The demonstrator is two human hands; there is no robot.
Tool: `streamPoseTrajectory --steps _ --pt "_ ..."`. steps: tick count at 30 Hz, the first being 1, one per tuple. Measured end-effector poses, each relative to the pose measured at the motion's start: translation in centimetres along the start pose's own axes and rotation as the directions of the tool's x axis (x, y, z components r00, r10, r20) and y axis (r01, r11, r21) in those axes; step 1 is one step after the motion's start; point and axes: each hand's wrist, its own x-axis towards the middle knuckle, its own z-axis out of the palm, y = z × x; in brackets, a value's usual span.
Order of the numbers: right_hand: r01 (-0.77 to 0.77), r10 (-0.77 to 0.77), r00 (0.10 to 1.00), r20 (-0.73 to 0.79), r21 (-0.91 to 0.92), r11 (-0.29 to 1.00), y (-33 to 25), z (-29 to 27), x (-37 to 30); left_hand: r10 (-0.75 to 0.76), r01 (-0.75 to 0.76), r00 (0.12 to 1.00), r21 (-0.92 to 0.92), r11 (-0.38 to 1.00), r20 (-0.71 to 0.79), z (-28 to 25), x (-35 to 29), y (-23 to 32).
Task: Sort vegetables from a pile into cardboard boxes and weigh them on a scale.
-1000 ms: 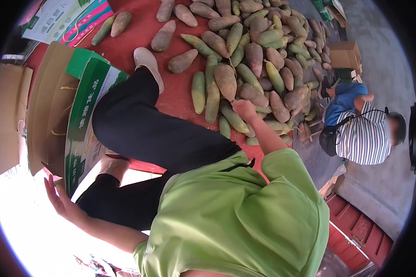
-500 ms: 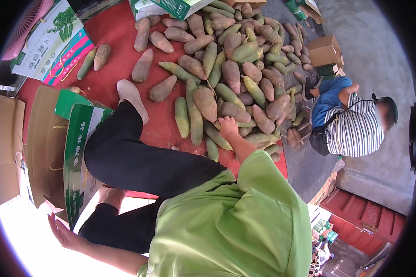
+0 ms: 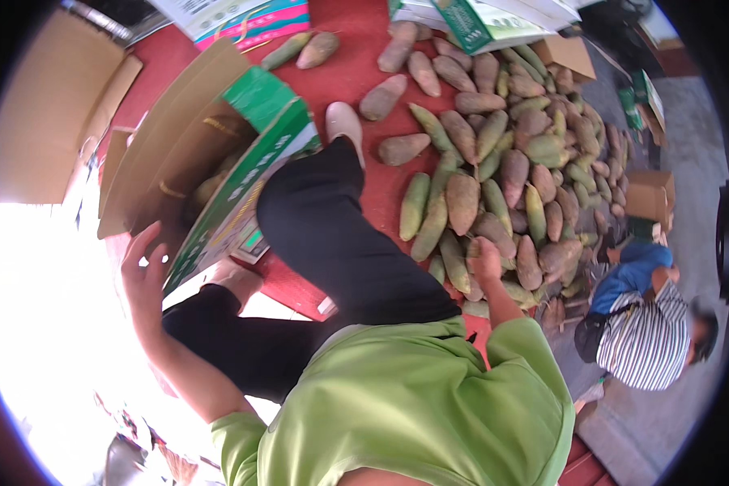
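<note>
My right hand is closed at the near edge of a heap of radishes, some long and green, others brownish pink and dusty. Its fingers are curled in against the heap, and what they hold is hidden. A pinkish radish lies just beyond the knuckles. On the left, my left hand is raised beside an open cardboard carton with a green printed side. That hand's fingers are loosely bent and apart, with nothing in them. Inside the carton, radishes show dimly.
Red sheeting lies under the heap; my legs stretch across it. Printed boxes stand at the far edge, and a large brown carton at far left. A person in a striped shirt squats at right beside the heap.
The view has swung, shifting the scene rightward. My left hand has risen to the carton's near edge. My right hand's fingers, earlier laid on a radish, are now curled closed at the heap.
</note>
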Motion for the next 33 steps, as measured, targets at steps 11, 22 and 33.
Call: streamPoseTrajectory --steps 11,22,33 --pt "0.185 -0.034 0.966 -0.257 0.592 0.784 -11.1 -15.4 4.3 -0.048 0.069 0.993 0.193 0.979 -0.111 -0.5 -2.4 -1.2" --pt "0.618 -0.564 0.695 -0.446 0.772 0.151 -40.0 -25.5 5.9 0.035 0.005 0.989 0.277 0.961 -0.141 -0.3 -2.1 -2.2" --pt "0.965 -0.861 0.083 -0.503 0.256 -0.056 -55.6 -21.8 4.0 0.059 -0.028 0.989 0.223 0.974 -0.133 -0.5 -2.1 -2.5"
